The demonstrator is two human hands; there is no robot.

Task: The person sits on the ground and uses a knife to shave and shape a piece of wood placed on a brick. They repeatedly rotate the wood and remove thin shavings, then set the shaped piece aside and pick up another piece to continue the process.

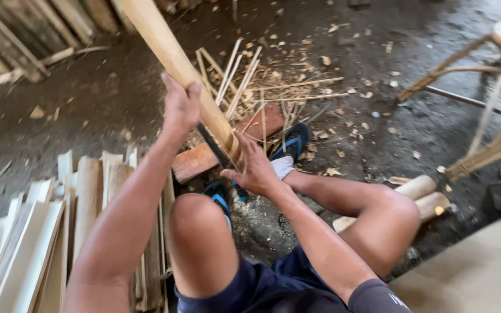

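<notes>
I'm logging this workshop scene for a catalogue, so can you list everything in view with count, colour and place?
bamboo pole: one, pale tan, slanting from top centre down to the hands
dark blade: one, blackish, set against the pole's lower end
wooden block: one, reddish brown, on the floor under the pole
thin splints: many, pale, scattered on the floor behind the block
split slats: a stack, cream, lower left
short logs: two, tan, right of the knee
cane stool: one, tan, upper right
sandals: two, blue and black, on the feet
shorts: dark blue, bottom centre
left hand: grips the pole
right hand: by the blade at the pole's end
</notes>
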